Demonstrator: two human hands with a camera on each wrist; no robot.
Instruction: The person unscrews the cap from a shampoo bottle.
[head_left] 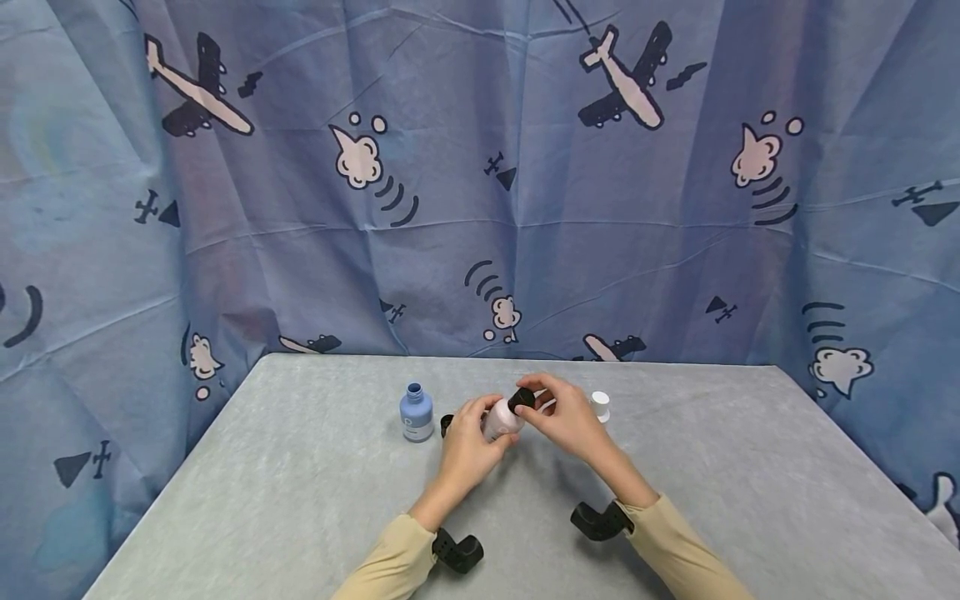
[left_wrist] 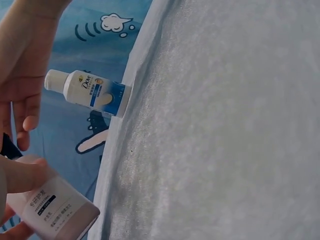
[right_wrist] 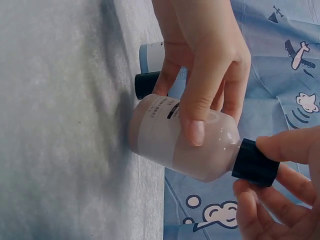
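Tilted over the table is a pale pink bottle (right_wrist: pixel 170 135) with a printed label and a black cap (right_wrist: pixel 256 162). My left hand (head_left: pixel 467 450) grips the bottle's body, its thumb across the label side. From the right, my right hand (head_left: pixel 566 417) pinches the cap between thumb and fingers; the cap sits at the bottle's neck. Just left of my left hand, a loose black cap (head_left: pixel 447 423) stands on the table, partly hidden by that hand. Beside it a blue bottle (head_left: pixel 417 412) stands upright with its neck uncovered.
Behind my right hand stands a white bottle with a white cap (left_wrist: pixel 56 81) and a blue-and-white Dove label (left_wrist: pixel 97 92). A pale grey cloth covers the table (head_left: pixel 300 483). Past its far edge hangs a blue curtain (head_left: pixel 450 183) printed with planes and clouds.
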